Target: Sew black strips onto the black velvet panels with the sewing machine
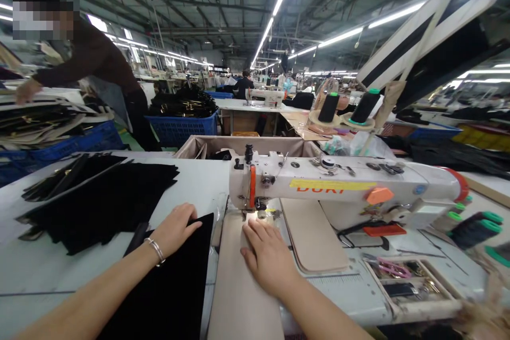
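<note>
My right hand [271,255] lies flat on a beige panel [239,303], its fingertips close to the presser foot and needle area of a white sewing machine [342,186]. The panel runs from under the machine head toward me. On the left, my left hand [173,231], with a bracelet at the wrist, rests at the far edge of a black fabric piece [179,287]. Its thumb is spread away from the fingers, which partly hide one another. A second beige panel with rounded corners [314,239] lies beneath the machine arm.
A stack of black pieces [107,202] covers the table at left. A parts tray [414,287] and thread spools [478,228] sit at right. Behind the machine stands a beige fabric-lined bin [255,144]. A co-worker [99,58] leans over blue crates [183,130] at far left.
</note>
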A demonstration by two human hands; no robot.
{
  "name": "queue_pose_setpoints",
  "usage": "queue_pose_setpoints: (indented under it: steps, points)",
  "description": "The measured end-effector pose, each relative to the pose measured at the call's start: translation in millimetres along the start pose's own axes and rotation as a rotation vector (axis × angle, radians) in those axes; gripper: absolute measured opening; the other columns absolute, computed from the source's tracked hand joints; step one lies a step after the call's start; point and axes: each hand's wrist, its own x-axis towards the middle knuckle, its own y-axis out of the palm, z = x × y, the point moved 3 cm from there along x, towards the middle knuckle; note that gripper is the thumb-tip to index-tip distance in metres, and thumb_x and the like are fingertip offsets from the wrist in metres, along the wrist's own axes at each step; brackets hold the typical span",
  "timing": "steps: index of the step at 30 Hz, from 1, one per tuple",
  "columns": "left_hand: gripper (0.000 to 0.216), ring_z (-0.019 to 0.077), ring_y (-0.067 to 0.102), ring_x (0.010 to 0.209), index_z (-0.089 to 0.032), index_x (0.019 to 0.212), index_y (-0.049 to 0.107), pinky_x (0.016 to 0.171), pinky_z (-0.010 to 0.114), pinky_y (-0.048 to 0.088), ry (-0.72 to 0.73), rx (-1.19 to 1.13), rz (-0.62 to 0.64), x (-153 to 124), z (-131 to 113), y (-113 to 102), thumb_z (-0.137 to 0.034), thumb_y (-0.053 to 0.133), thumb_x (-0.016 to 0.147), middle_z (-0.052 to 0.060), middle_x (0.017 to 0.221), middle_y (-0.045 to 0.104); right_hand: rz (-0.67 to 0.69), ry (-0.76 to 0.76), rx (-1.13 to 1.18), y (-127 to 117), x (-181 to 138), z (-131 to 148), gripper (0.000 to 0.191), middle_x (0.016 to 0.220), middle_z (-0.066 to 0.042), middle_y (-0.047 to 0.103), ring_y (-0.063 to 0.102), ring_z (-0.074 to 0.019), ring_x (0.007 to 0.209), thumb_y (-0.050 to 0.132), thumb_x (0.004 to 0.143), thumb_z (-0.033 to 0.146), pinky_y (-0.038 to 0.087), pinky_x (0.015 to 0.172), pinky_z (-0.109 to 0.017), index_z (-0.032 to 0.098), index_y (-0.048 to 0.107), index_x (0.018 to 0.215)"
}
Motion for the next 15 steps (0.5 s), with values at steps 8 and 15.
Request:
queue_pose_setpoints:
  steps: [8, 15]
  points:
    - [0.034, 0.0195, 0.061, 0.087, -0.023, 0.095, 0.063, 0.082, 0.028, 0.043, -0.068, -0.225, 0.122, -61, -2, -24, -0.049, 0.04, 0.098, 0.0, 0.093, 0.066, -0.019, -0.004, -0.01, 7, 0, 1, 0.046, 0.144, -0.009, 0.05, 0.039, -0.0266, 0.138, 0.052, 0.096, 0.025, 0.032, 0.117, -0.049, 0.021, 0.046, 0.142]
    - [0.034, 0.0198, 0.061, 0.101, -0.025, 0.107, 0.061, 0.092, 0.027, 0.044, -0.022, -0.375, 0.118, -74, -40, -38, -0.046, 0.034, 0.102, 0.0, 0.107, 0.068, -0.027, 0.006, -0.015, 8, 1, 2, 0.045, 0.144, -0.009, 0.05, 0.04, -0.0263, 0.137, 0.052, 0.096, 0.025, 0.034, 0.117, -0.047, 0.021, 0.047, 0.14]
